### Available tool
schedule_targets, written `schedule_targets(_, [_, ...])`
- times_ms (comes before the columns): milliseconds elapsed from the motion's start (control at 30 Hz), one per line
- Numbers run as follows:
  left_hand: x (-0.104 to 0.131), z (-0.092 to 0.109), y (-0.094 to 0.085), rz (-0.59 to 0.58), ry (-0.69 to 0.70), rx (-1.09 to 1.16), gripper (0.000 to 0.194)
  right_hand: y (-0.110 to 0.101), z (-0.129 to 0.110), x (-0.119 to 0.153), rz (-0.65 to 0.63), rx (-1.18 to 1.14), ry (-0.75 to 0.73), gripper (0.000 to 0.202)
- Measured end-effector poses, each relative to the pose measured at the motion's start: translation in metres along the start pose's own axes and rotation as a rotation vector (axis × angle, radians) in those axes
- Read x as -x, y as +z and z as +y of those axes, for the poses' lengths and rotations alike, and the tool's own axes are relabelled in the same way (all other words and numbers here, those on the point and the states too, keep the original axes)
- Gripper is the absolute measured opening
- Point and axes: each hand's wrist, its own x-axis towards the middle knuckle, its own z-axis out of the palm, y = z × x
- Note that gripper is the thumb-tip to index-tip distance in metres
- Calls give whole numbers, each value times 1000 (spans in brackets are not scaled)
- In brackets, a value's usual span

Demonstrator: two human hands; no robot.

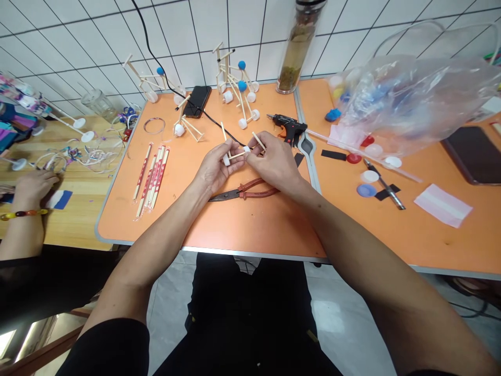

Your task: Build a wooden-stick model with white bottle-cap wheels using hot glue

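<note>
Wooden stick frame (236,155), pinched by our left hand (214,166) and right hand (277,161), seems light, fragile; best held by its white joints (246,149).

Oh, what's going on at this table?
Someone's left hand and right hand are close together, both holding a small assembly of pale sticks and white pieces. Red-handled pliers lie on the orange table on the near side of the hands, and a black glue gun lies beyond the right hand. More stick structures stand near the tiled wall.
</note>
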Motion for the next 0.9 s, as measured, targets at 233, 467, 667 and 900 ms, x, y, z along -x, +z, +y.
schedule_targets(233, [0, 0, -2, 28, -53, -2, 18, 2, -1, 4, 1, -10, -34, 10])
schedule_targets(467, [0, -2, -1, 68, -58, -24, 18, -5, 1, 4, 14, -27, -90, 29])
schedule_targets(667, [4, 1, 2, 70, -57, -20, 23, -9, 12, -2, 36, -121, -104, 39])
schedule_targets(900, [7, 3, 3, 22, -85, -47, 20, -7, 14, -7, -66, -134, 25, 28])
